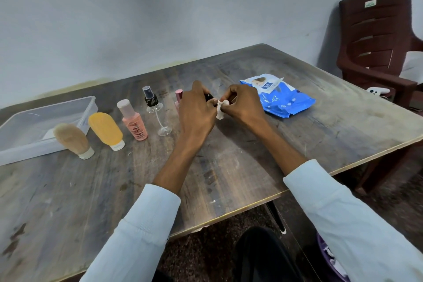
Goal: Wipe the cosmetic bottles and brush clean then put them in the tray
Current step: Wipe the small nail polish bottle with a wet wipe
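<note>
The brush (209, 96), a slim dark stick, showed only as a short black stretch between the two hands, held above the table (229, 167) about midway along its far edge. The left hand (196, 110) was closed around it, fingers curled over the handle; how much of it lay inside the fist could not be told. The right hand (245, 105) pinched a small white wipe (221, 109) between thumb and fingertips, folded against the brush's exposed end.

To do this step well, the wipe should probably wrap the end fully and be drawn along it while the left hand turns the handle, so every side is reached. A firm left grip would keep the thin brush from slipping.

Just behind the left hand stood a pink bottle (178, 96), mostly hidden. Leftward along the table stood a clear spray bottle (155, 112), a peach bottle (134, 121), an orange tube (106, 130) and a tan tube (73, 139). The tray (87, 107) sat at the far left edge, none of these items in it. A blue wipe pack (279, 101) lay near the right hand.
</note>
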